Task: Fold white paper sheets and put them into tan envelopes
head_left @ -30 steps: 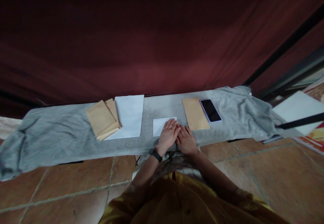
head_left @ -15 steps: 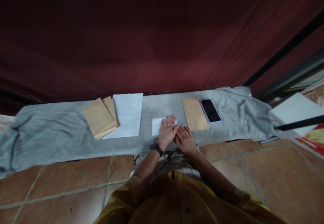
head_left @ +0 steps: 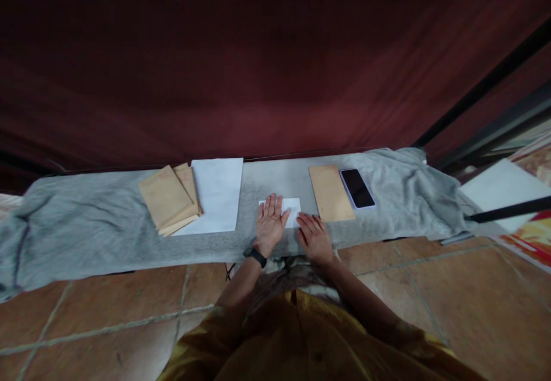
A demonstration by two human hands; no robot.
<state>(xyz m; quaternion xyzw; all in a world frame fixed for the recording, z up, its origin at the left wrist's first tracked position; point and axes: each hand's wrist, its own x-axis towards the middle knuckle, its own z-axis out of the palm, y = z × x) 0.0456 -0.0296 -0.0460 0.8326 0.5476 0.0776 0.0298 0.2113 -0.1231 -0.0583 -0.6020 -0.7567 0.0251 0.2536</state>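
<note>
A small folded white paper (head_left: pixel 293 209) lies on the grey cloth (head_left: pixel 86 232) in front of me. My left hand (head_left: pixel 269 224), with a black watch on the wrist, lies flat with its fingers spread over the paper's left part. My right hand (head_left: pixel 314 236) rests flat, fingers out, at the paper's near right corner. A single brown envelope (head_left: pixel 331 193) lies just right of the paper, and a dark phone (head_left: pixel 357 188) lies beside it.
A stack of brown envelopes (head_left: pixel 170 199) overlaps a white sheet (head_left: pixel 217 193) on the left of the cloth. A dark red curtain (head_left: pixel 258 65) hangs behind. Tiled floor (head_left: pixel 451 295) runs below. A white board (head_left: pixel 503 186) and black bar (head_left: pixel 508 209) sit at the right.
My left hand has slid leftwards across the folded paper, uncovering its right part. My right hand has stayed nearly in place, so the hands are now apart.
</note>
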